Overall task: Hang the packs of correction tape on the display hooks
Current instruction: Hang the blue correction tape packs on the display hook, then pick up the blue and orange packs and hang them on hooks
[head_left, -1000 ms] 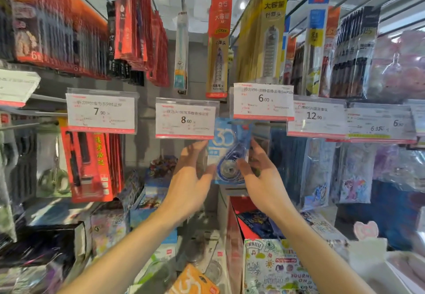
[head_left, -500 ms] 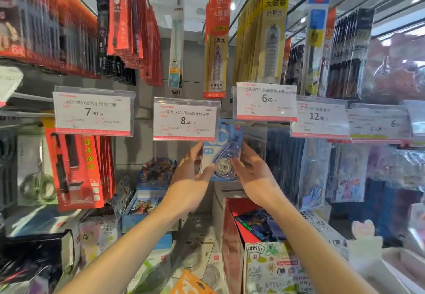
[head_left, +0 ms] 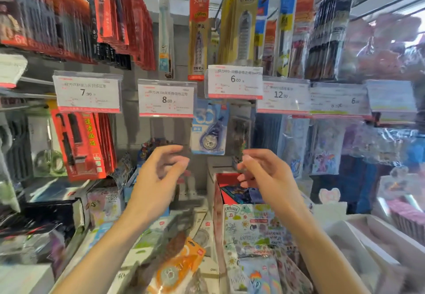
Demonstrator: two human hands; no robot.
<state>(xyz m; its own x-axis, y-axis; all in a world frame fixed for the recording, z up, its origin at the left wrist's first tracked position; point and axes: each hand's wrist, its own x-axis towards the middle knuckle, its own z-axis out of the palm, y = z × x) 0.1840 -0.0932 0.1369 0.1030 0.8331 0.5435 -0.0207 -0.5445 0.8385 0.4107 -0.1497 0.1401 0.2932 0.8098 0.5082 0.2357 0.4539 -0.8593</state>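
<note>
Hanging blue pack (head_left: 209, 130) behind price tags (head_left: 235, 82), hands (head_left: 158, 176) below

Two hands (head_left: 161, 174), one hanging correction-tape pack (head_left: 209, 130)

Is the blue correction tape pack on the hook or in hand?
Apparently on the hook: blue pack hangs under the 6.00 tag, both hands below it, empty.
</note>
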